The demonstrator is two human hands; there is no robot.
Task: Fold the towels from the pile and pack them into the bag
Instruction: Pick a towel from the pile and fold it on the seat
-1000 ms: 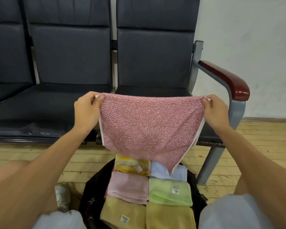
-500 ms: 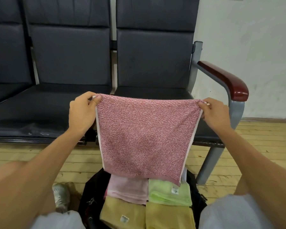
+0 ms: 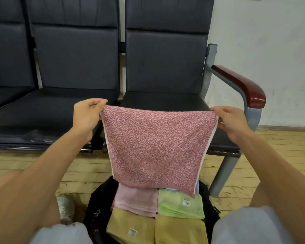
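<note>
A speckled red-and-white towel (image 3: 155,147) hangs spread in the air in front of me. My left hand (image 3: 86,117) pinches its top left corner and my right hand (image 3: 231,120) pinches its top right corner. Its lower edge hangs over an open black bag (image 3: 97,205) on the floor between my knees. Folded towels lie packed in the bag: a pink one (image 3: 137,199), a light green one (image 3: 180,203) and two yellow ones (image 3: 130,229) at the front. The hanging towel hides the back of the bag.
A row of black padded seats (image 3: 74,67) stands ahead, the rightmost with a dark red armrest (image 3: 239,83) on a grey metal leg (image 3: 224,171). The floor is pale wooden boards (image 3: 280,143). A white shoe (image 3: 65,206) shows at lower left. A white wall is at the right.
The towel's lower part has dropped from a bunched point into a flat hanging sheet. It now covers the yellow and blue towels at the back of the bag.
</note>
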